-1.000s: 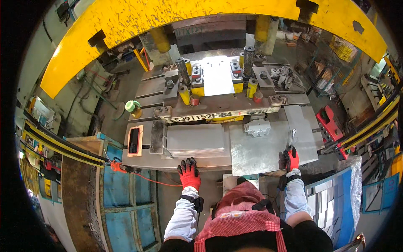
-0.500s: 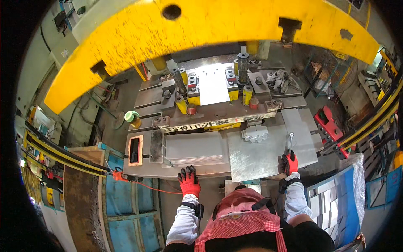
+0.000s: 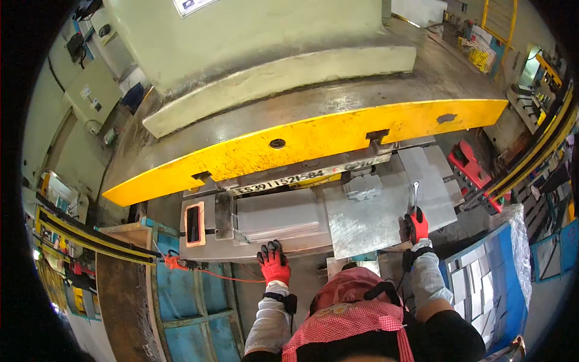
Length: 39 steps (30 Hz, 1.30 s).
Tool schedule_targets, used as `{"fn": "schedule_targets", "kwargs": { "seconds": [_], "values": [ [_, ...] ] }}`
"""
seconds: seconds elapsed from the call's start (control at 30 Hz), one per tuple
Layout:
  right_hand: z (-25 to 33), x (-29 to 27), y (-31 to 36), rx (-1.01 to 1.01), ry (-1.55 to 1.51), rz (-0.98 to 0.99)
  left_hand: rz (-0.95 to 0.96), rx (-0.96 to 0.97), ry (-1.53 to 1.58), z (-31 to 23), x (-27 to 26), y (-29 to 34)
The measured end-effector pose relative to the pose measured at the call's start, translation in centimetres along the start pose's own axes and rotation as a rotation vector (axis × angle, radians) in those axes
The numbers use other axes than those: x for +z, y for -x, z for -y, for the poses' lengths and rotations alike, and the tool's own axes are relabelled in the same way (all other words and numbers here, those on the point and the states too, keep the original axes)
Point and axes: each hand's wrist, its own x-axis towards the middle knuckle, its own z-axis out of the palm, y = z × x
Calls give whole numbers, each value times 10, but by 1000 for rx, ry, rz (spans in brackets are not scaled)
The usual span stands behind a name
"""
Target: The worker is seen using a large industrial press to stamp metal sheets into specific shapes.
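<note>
Left hand (image 3: 274, 263), gloved: fingers apart, uncurled, at the front edge of the table (image 3: 212, 252); metal sheets (image 3: 277, 214) stacked at its twelve o'clock. Cut pieces (image 3: 363, 187) lie at the right hand's (image 3: 417, 225) ten o'clock; that hand is clamped on a wrench (image 3: 416, 195) pointing toward twelve.

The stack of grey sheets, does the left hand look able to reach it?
Probably yes: the left hand is at the table edge, close to the stack of grey sheets, and nothing visible stands between them.
</note>
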Motion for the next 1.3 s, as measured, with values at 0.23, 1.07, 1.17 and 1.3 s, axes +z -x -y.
{"fn": "schedule_targets", "kwargs": {
  "seconds": [0.23,1.07,1.17,1.3],
  "values": [
    [-8,1,-6,0,2,-55,43,-25,15,1,-1,1],
    [268,280,-93,-260,-289,1038,331,-315,2056,-114,-103,-179],
    [275,292,-130,4,-133,1110,440,20,2356,-132,-83,-248],
    [243,274,-118,-860,-185,943,567,-27,2715,-132,-74,-302]
  ]
}}
